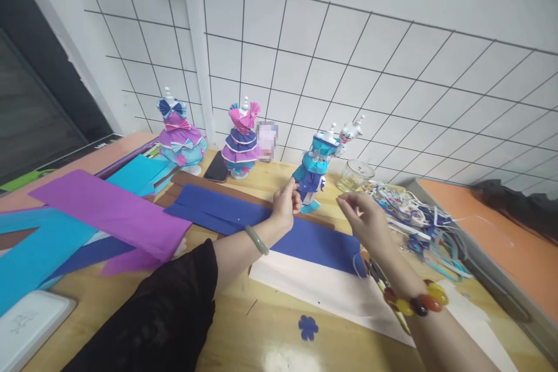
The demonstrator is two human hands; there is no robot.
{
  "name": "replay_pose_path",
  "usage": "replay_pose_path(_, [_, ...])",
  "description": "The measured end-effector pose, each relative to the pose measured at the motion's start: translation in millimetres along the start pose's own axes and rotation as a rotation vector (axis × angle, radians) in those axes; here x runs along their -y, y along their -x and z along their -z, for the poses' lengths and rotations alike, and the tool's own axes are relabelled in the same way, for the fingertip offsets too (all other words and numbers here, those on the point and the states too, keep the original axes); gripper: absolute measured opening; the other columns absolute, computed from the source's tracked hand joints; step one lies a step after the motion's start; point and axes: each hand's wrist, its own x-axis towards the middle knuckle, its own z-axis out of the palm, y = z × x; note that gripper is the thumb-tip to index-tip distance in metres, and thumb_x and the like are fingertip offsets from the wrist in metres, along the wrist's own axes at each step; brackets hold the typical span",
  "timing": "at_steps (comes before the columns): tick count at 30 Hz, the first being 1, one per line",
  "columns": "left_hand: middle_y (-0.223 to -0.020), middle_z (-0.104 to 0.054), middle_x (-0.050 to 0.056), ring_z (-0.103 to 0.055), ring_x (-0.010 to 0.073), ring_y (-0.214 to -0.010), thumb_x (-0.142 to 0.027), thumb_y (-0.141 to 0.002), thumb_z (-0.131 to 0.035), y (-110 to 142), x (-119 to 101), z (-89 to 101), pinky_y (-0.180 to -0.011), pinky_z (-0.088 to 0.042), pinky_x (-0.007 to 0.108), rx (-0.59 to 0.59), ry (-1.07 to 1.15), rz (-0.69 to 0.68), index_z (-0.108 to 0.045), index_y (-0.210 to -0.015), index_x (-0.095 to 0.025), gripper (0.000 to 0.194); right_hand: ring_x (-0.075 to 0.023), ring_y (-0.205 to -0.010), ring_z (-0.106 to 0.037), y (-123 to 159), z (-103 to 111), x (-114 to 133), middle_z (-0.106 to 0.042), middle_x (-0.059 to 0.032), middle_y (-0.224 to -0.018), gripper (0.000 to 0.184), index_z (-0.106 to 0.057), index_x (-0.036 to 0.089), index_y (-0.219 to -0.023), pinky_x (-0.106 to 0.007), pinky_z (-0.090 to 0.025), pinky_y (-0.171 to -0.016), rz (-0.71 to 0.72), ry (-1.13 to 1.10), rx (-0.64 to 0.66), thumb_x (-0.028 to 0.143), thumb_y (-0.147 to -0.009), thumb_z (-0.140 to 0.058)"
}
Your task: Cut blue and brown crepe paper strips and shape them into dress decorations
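Note:
A small dress form wears a teal and dark blue paper dress (314,164), standing slightly tilted in the middle of the table. My left hand (285,204) is closed at the left edge of its skirt, with thumb and fingertips pinching there. To the right of the dress, and apart from it, my right hand (365,218) is raised with thumb and fingers together. Whatever may be between those fingertips is too small to make out. Below both hands lies a long dark blue paper strip (226,212). A dark blue paper flower (308,328) rests on the table near me.
Two more dressed forms, a purple-blue one (181,139) and a pink-purple one (241,142), stand at the back beside a phone (217,167). Paper scraps (418,215) and a glass jar (355,175) are at right. Scissors (378,274) lie under my right wrist. Purple sheets (108,209) cover the left.

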Motion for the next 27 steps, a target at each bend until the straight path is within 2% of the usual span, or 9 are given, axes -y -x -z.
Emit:
replay_pose_path(4, [-0.044,-0.040,-0.007,-0.034,0.0040,-0.032,-0.052,-0.068,-0.058,1,-1,-0.3,-0.033,-0.017,0.017,0.010,0.004,0.007,-0.049,-0.075,-0.015,0.038,-0.0165,-0.065,-0.051,-10,-31,25,-0.054,-0.0034,-0.073,0.017,-0.059,0.020,-0.085,-0.030,-0.041,-0.063,0.131,-0.088,-0.008,0.033,-0.084,-0.048])
replay_pose_path(10, [-0.043,-0.039,-0.007,-0.033,0.0038,-0.031,-0.054,-0.066,-0.059,0,-1,-1.5,-0.033,-0.016,0.017,0.004,0.018,0.016,-0.049,-0.072,-0.015,0.040,-0.0170,-0.065,-0.050,-17,-55,32,-0.054,-0.0045,-0.076,0.016,-0.060,0.020,-0.087,-0.031,-0.042,-0.064,0.162,-0.089,-0.046,0.029,-0.085,-0.046])
replay_pose_path(27, [-0.043,-0.039,-0.007,-0.033,0.0039,-0.031,-0.057,-0.066,-0.057,0,-1,-0.7,-0.033,-0.016,0.018,0.024,0.043,0.036,-0.049,-0.071,-0.015,0.043,-0.0167,-0.063,-0.050,-19,-64,26,-0.054,-0.0037,-0.074,0.017,-0.061,0.020,-0.087,-0.031,-0.042,-0.061,0.142,-0.075,-0.081,0.030,-0.083,-0.048])
